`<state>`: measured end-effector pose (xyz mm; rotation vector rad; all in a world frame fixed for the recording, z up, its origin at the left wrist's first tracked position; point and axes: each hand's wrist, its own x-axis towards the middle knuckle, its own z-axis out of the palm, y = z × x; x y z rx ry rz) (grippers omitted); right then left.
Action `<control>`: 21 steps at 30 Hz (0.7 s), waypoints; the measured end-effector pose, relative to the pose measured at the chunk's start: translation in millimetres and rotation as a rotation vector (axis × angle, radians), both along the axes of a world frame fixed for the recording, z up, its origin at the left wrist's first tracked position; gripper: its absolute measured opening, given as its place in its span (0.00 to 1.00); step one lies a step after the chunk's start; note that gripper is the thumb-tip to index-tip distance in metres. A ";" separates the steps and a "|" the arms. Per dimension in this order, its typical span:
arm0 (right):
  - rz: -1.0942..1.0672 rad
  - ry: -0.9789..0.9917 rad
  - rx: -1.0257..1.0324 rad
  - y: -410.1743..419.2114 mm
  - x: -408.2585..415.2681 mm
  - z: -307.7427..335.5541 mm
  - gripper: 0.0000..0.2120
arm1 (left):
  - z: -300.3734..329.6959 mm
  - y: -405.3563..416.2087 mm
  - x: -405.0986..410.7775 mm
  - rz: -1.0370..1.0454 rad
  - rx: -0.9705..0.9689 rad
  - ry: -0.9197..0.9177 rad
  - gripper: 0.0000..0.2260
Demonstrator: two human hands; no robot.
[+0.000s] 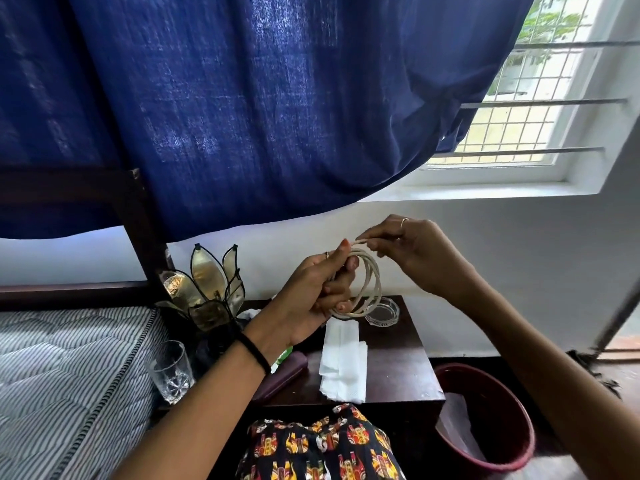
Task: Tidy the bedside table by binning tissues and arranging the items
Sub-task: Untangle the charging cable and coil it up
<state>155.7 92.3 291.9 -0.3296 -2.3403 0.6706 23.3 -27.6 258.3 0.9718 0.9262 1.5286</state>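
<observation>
Overhead, above the dark wooden bedside table (pixel 398 372), the left hand (pixel 311 299) is clasping a coiled, pale, springy cable (pixel 367 289) while the right hand (pixel 412 251) is pinching its loose end; light and floppy, it probably handles best gripped across all loops.

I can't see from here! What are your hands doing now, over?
Left hand holds coiled white cable; right hand pinches its end. Tissues on bedside table, unbinned. Bin beside table, nothing blocking.

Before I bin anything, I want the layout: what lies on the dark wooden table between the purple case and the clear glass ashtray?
In the head view, a stack of white tissues lies between the purple case and the clear glass ashtray.
</observation>
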 end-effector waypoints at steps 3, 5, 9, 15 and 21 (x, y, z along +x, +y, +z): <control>-0.069 0.066 -0.152 0.1 -1.7 -16.0 0.06 | -2.3 4.4 2.9 -0.032 0.002 -0.077 0.16; -0.088 0.099 -0.332 -0.8 -0.5 -27.0 0.06 | -5.9 8.5 5.9 -0.050 0.004 -0.137 0.16; 0.063 0.212 -0.878 -2.1 5.7 -49.1 0.06 | -17.1 19.3 12.7 -0.073 -0.016 -0.272 0.17; 0.128 0.224 -1.257 12.9 6.7 -81.2 0.11 | -38.5 40.4 16.8 0.148 -0.148 -0.128 0.17; 0.177 0.192 -1.289 22.1 4.3 -107.1 0.14 | -65.5 62.7 16.7 0.360 -0.217 0.195 0.14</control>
